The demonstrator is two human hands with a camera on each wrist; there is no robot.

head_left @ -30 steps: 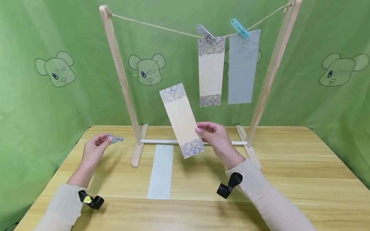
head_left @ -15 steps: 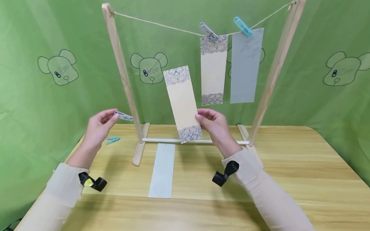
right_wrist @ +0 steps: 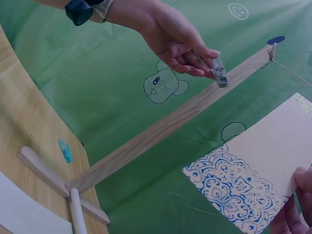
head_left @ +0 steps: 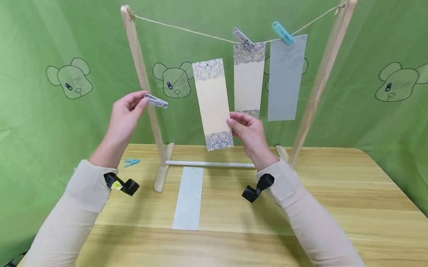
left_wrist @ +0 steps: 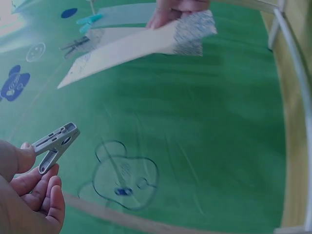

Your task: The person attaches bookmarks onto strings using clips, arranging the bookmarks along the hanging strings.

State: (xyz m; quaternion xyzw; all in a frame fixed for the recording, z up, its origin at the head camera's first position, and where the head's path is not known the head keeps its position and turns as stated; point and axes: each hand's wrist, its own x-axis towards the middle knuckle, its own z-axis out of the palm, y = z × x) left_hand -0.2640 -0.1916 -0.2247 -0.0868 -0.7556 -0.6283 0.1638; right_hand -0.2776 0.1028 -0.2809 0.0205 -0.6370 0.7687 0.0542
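My left hand (head_left: pixel 127 111) pinches a grey clothespin (head_left: pixel 156 101) by its tail end, in front of the left post; the left wrist view shows the clothespin (left_wrist: pixel 56 144) between thumb and fingers. With thumb and fingers my right hand (head_left: pixel 248 133) grips the lower right edge of a cream bookmark (head_left: pixel 212 101) with blue lace-patterned ends. The bookmark is held up below the string (head_left: pixel 184 29), tilted slightly left. Behind my right hand hangs a similar cream bookmark (head_left: pixel 248 79), clipped by a grey clothespin (head_left: pixel 244 38). A grey-blue bookmark (head_left: pixel 286 79) hangs beside it from a turquoise clothespin (head_left: pixel 283 33).
The string runs between a left wooden post (head_left: pixel 141 74) and a right wooden post (head_left: pixel 324 74), joined low by a white rod (head_left: pixel 209 164). On the table (head_left: pixel 230 249) lie a pale bookmark (head_left: pixel 188 200) and a turquoise clothespin (head_left: pixel 131 162). Green cloth (head_left: pixel 20 141) surrounds it.
Both hands have risen, bringing the grey clothespin and cream bookmark nearer the string. The bookmark has become more upright. A turquoise clothespin, earlier at my left hand, now lies on the table.
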